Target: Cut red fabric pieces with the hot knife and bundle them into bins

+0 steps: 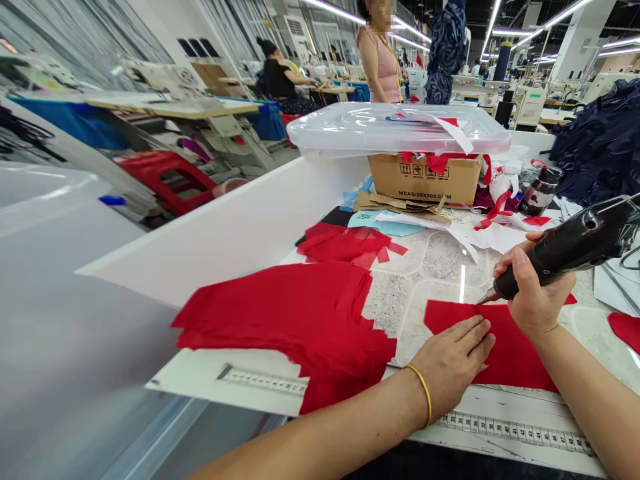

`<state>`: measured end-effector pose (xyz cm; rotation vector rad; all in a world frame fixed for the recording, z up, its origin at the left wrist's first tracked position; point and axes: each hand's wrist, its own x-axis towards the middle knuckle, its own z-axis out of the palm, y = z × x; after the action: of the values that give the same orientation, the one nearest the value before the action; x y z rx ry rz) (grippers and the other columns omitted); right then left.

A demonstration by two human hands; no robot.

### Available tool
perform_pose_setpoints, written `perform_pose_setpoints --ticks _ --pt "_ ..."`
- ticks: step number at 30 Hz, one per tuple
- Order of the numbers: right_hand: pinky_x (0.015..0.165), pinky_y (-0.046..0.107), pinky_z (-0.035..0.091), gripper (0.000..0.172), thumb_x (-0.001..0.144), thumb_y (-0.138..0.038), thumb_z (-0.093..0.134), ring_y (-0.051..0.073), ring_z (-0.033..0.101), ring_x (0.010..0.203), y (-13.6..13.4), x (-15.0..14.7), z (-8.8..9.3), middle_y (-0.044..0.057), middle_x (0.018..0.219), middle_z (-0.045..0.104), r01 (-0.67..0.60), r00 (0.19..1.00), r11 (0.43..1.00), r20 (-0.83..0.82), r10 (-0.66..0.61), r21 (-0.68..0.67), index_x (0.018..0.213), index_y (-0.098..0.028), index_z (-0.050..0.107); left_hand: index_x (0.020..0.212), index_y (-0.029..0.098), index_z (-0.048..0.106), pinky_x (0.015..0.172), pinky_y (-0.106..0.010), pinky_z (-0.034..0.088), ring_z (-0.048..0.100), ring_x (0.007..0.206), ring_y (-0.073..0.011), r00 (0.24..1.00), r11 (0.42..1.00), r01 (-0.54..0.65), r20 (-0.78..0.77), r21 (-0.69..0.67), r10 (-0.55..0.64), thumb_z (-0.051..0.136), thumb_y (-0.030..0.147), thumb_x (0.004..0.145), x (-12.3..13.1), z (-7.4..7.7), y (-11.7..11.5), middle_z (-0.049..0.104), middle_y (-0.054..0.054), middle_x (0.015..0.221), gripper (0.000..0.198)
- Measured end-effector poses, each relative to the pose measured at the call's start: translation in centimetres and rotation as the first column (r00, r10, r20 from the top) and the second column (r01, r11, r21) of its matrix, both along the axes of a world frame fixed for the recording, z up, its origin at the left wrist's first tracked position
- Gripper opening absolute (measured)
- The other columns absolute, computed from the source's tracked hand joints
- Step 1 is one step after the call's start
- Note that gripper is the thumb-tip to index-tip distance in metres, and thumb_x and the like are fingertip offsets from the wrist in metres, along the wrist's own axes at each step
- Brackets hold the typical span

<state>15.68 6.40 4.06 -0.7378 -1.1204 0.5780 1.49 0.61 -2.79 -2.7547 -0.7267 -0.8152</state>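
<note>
A cardboard box (pixel 425 179) under a clear plastic lid (pixel 400 127) sits at the desk's (pixel 440 257) far edge, with a dark bottle (pixel 540 190) near it.

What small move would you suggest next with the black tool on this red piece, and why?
Probably slide the black tool slightly along the top edge of the red piece. Its tip seems to touch that edge, the right hand grips it, and the left hand lies flat on the cloth, pinning it.

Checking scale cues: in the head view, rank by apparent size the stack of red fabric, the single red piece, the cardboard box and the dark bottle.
1. stack of red fabric
2. single red piece, partly covered
3. cardboard box; farther off, so its rank against the piece is unsure
4. dark bottle
</note>
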Motion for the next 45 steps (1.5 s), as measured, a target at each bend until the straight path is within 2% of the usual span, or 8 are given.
perform_pose_setpoints --ticks 7,14,19,25,32,38,45 --pt "0.045 0.026 0.049 0.028 0.081 -0.037 0.071 0.012 0.056 0.046 -0.1 -0.1 -0.3 -0.007 0.060 0.059 0.003 1.000 1.000 0.015 -0.003 0.004 0.096 -0.022 0.052 0.122 0.003 0.058 0.108 -0.035 0.049 0.058 0.126 -0.0220 0.998 0.998 0.007 -0.065 -0.069 -0.012 0.050 0.023 0.098 -0.2 -0.1 0.1 0.066 -0.019 0.127 0.032" --pt "0.049 0.028 0.051 0.026 0.080 -0.037 0.070 0.012 0.055 0.045 -0.2 -0.2 -0.4 -0.008 0.058 0.059 0.016 1.000 0.999 0.017 -0.015 -0.033 0.093 -0.022 0.052 0.119 0.003 0.060 0.104 -0.034 0.052 0.060 0.123 -0.0236 1.000 0.999 0.008 -0.020 -0.052 -0.009 0.046 0.023 0.099 -0.1 -0.2 0.1 0.066 -0.018 0.125 0.031" --pt "0.049 0.028 0.050 0.026 0.080 -0.038 0.070 0.012 0.054 0.044 0.1 -0.1 -0.3 -0.008 0.056 0.059 0.032 0.999 0.999 0.025 -0.031 -0.043 0.091 -0.023 0.051 0.122 0.005 0.058 0.105 -0.036 0.052 0.057 0.127 -0.0227 0.996 0.998 0.001 -0.088 -0.058 -0.007 0.044 0.023 0.100 0.0 0.1 0.0 0.065 -0.019 0.128 0.032" --pt "0.049 0.028 0.050 0.031 0.082 -0.041 0.070 0.012 0.054 0.045 -0.2 1.7 0.5 -0.008 0.060 0.058 0.056 0.997 0.998 0.044 -0.056 -0.016 0.098 -0.022 0.052 0.122 0.005 0.059 0.109 -0.034 0.047 0.058 0.126 -0.0231 0.985 0.998 0.039 -0.166 -0.042 -0.046 0.048 0.020 0.097 1.9 0.5 0.2 0.064 -0.017 0.130 0.030" --pt "0.047 0.026 0.049 0.034 0.081 -0.040 0.072 0.012 0.056 0.046 -0.2 3.8 0.0 -0.008 0.061 0.059 0.076 0.997 0.997 0.029 -0.075 -0.028 0.100 -0.022 0.051 0.124 0.006 0.058 0.108 -0.034 0.048 0.057 0.127 -0.0221 0.983 0.995 0.084 -0.156 -0.059 -0.093 0.050 0.018 0.096 4.9 -0.1 1.3 0.064 -0.017 0.130 0.031" --pt "0.046 0.026 0.048 0.036 0.078 -0.039 0.073 0.011 0.056 0.045 -0.1 3.8 -0.1 -0.008 0.060 0.060 0.074 0.997 0.997 -0.004 -0.074 -0.033 0.100 -0.022 0.049 0.124 0.006 0.056 0.108 -0.035 0.048 0.054 0.130 -0.0233 0.984 0.993 0.097 -0.143 -0.070 -0.106 0.045 0.016 0.098 4.9 -0.2 1.0 0.064 -0.017 0.130 0.031" --pt "0.046 0.026 0.048 0.031 0.080 -0.039 0.071 0.011 0.056 0.045 -0.2 3.6 -0.1 -0.008 0.059 0.060 0.078 0.997 0.997 -0.001 -0.078 0.006 0.098 -0.023 0.051 0.126 0.005 0.055 0.110 -0.036 0.047 0.052 0.132 -0.0240 0.980 0.989 0.111 -0.154 -0.099 -0.125 0.045 0.017 0.097 4.6 -0.2 1.0 0.062 -0.017 0.134 0.033"
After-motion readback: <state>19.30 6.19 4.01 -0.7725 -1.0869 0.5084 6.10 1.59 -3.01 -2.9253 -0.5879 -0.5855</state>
